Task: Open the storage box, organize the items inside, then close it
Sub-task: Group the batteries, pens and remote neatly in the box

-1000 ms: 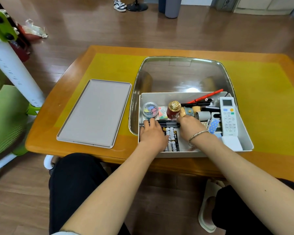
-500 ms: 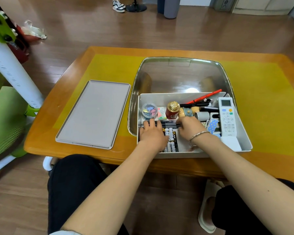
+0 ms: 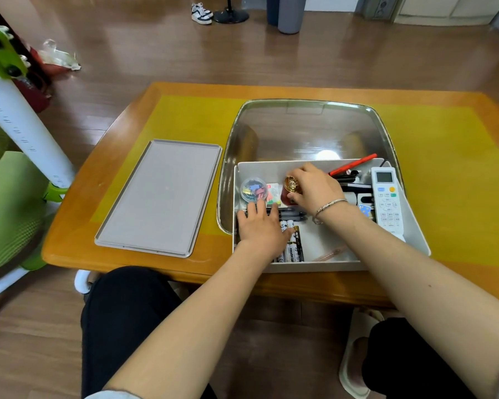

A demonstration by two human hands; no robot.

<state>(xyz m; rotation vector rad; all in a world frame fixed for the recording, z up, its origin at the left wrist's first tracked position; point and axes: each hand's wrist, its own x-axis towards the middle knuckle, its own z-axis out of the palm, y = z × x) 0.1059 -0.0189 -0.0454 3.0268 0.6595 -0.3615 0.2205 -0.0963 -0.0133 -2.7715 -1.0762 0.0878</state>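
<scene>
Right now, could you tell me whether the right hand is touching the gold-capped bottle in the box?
Touching. The head view shows the right hand with its fingers curled round the gold-capped bottle, no gap between them.

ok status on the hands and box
Left hand flat on pens. Right hand grips jar. Box open, lid aside.

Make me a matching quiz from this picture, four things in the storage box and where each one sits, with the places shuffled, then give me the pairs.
Things:
1. remote
2. clip jar
3. batteries
4. red pen

Places:
A. near edge, beside the left hand
B. right side of the box
C. back left corner
D. back, leaning on the rim

Pairs: 1-B, 2-C, 3-A, 4-D
</scene>
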